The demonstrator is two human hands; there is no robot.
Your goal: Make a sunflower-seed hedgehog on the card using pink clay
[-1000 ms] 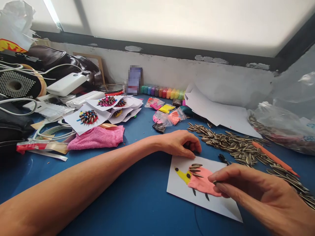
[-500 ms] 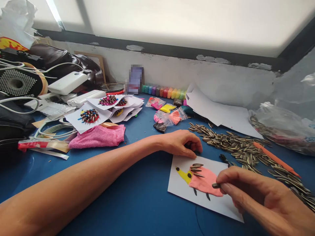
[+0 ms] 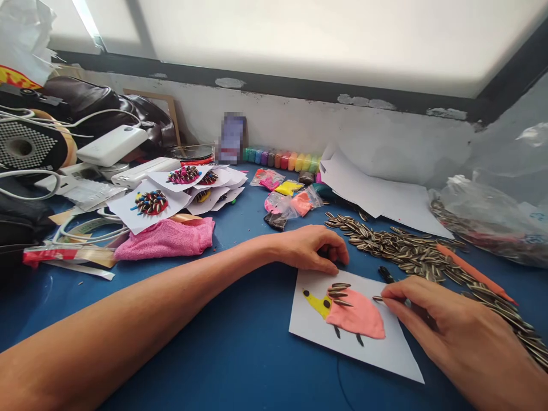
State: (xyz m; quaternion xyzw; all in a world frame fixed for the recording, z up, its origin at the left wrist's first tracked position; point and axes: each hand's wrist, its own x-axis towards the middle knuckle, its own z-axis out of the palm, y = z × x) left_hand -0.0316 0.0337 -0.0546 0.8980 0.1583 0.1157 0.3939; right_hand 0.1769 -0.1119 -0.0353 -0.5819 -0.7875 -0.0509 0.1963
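Observation:
My right hand [image 3: 445,325] pinches a striped sunflower seed [image 3: 377,298] between thumb and fingertips, just off the right edge of a pink clay body. That body [image 3: 359,314] is part of a clay hedgehog on a white sheet of paper [image 3: 385,362], with a yellow snout [image 3: 314,303], black eye and nose, and dark legs. Several seeds [image 3: 339,294] stick out of the body's upper left. At the paper's top edge rests my left hand [image 3: 314,249], fingers loosely curled, thumb apart from them, nothing visible in its grasp.
Loose sunflower seeds [image 3: 398,248] spread behind and right of the paper, around an orange strip [image 3: 475,274]. A black pen-like object [image 3: 385,274] lies near my right hand. Further back are clay packets [image 3: 289,187], white sheets [image 3: 381,191], finished seed pictures [image 3: 149,202] and a pink cloth [image 3: 166,240].
My right hand has shifted slightly up with the seed, from over the pink body's lower right to its upper right edge, now uncovering that side. My left hand stays in place.

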